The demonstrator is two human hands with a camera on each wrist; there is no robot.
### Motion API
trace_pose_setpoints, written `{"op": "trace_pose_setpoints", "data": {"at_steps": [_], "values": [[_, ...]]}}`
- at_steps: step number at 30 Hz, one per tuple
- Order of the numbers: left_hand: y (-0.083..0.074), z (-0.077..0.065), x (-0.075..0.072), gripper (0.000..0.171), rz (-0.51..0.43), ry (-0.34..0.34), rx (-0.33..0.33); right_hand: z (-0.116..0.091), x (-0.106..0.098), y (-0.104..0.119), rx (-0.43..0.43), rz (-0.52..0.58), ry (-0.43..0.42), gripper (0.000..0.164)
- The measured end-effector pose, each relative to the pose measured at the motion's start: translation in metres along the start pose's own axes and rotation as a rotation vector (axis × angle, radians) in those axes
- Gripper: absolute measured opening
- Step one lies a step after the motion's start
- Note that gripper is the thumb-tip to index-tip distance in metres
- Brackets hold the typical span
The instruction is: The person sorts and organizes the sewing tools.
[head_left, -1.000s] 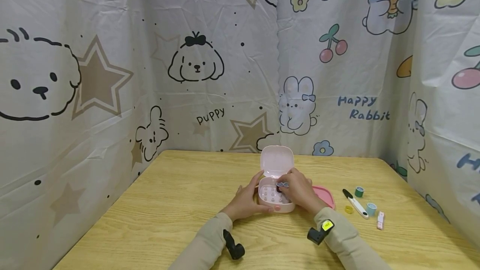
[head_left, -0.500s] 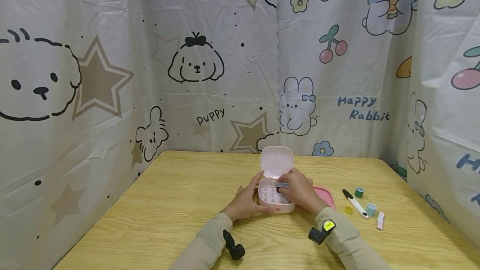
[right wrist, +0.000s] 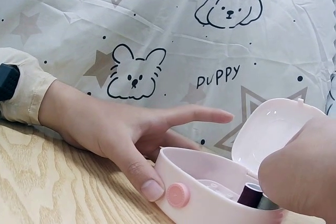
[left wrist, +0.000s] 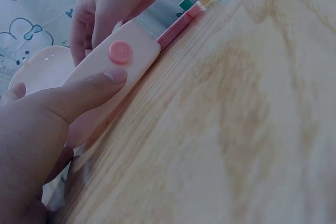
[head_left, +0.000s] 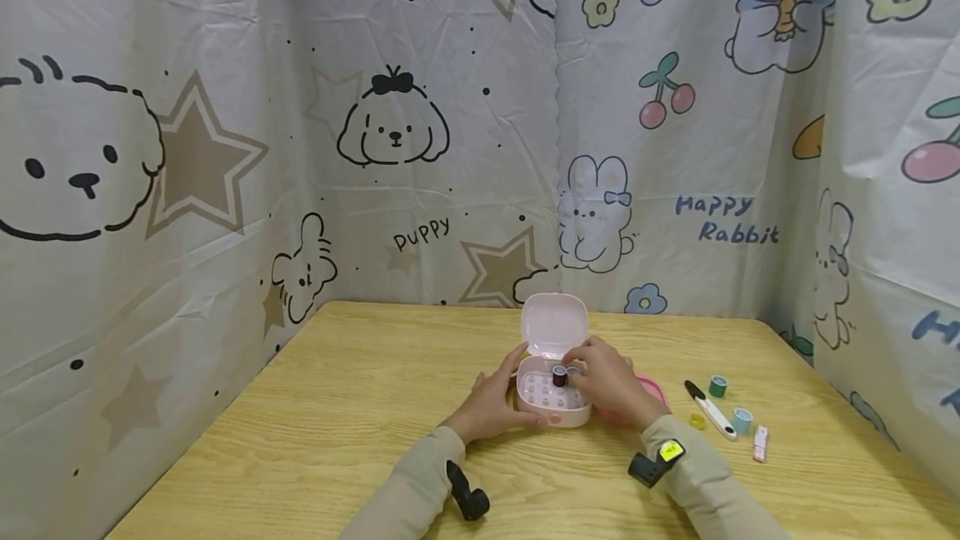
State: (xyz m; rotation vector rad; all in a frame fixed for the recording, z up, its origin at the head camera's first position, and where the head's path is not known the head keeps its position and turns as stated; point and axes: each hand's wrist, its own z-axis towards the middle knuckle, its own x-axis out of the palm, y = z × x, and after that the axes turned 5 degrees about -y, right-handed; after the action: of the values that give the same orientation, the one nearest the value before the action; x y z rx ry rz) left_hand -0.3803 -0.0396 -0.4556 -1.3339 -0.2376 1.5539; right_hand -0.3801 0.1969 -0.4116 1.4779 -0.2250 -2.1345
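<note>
A pale pink sewing box [head_left: 531, 411] stands with its lid [head_left: 555, 325] raised and a round pink button [left wrist: 120, 52] on its front. My left hand [head_left: 487, 405] grips its left side, thumb on the front wall near the button, index finger stretched toward the lid. Inside, rows of small pegs cover the floor. A dark thread spool [head_left: 559, 377] stands upright there, with a grey thread spool [right wrist: 268, 202] beside it. My right hand [head_left: 606, 375] reaches into the box from the right, its curled fingers at the grey spool and partly covering it.
Right of the box lies a pink tray-like piece [head_left: 654, 388], partly behind my right wrist. Farther right are a black-and-white slim tool [head_left: 711, 411], a green spool [head_left: 717, 387], a light blue spool [head_left: 742, 420], a yellow round item [head_left: 697, 421] and a small pink-and-white piece [head_left: 761, 444].
My right hand has shifted slightly right, away from the dark spool, which now shows more fully. The grey spool is more covered by my fingers. My left hand has stayed on the box.
</note>
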Motion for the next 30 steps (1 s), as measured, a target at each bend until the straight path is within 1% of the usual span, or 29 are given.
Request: {"op": "trace_pose_setpoints", "data": {"at_steps": [7,12,19,26,30], "values": [[0.003,0.000,0.001,0.117,0.009,0.002,-0.008,-0.001,-0.003,0.000,-0.018,-0.003,-0.002,0.018],[0.003,0.001,0.002,0.119,0.019,0.005,-0.012,-0.001,-0.007,0.000,-0.041,-0.013,-0.025,0.018],[0.002,0.001,0.002,0.119,0.024,0.000,-0.009,-0.003,-0.017,-0.003,-0.039,0.003,-0.035,0.023],[0.001,0.000,0.001,0.119,0.010,0.001,-0.003,-0.002,-0.026,-0.009,-0.060,0.015,-0.069,0.027],[0.001,0.001,0.001,0.118,0.013,0.000,-0.003,-0.001,-0.032,-0.013,-0.049,0.028,-0.087,0.027]]}}
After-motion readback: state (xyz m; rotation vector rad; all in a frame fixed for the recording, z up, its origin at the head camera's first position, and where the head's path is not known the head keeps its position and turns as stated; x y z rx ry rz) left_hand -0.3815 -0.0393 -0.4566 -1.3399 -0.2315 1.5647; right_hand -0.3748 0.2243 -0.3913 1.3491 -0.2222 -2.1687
